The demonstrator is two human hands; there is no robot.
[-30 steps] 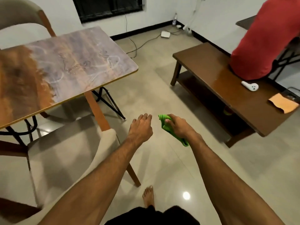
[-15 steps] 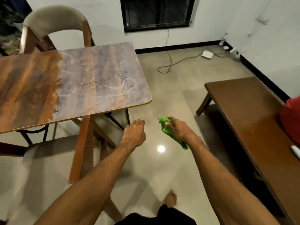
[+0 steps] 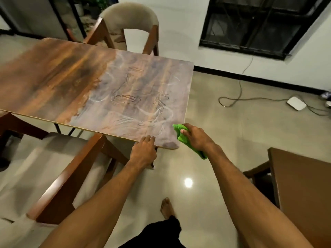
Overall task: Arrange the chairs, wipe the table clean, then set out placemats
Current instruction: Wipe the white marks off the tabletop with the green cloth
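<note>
A wooden table (image 3: 75, 81) fills the upper left; its right half is dull with whitish smear marks, its left half darker and glossy. My right hand (image 3: 195, 136) grips a bunched green cloth (image 3: 182, 136) at the table's near right corner, the cloth's front just over the edge. My left hand (image 3: 143, 151) rests at the near edge, fingertips on the tabletop. One beige padded chair (image 3: 129, 17) stands at the far side. Another chair (image 3: 59, 169) with a wooden frame sits at the near left, partly under the table.
A brown low table (image 3: 302, 190) juts in at the lower right. A cable (image 3: 238, 93) and a white box (image 3: 296, 103) lie on the tiled floor by the wall under a dark window (image 3: 258, 25). My bare foot (image 3: 165, 206) is on the floor.
I have turned left and moved closer to the table. Both hands went forward: the left now touches the near edge, and the right has brought the green cloth to the corner.
</note>
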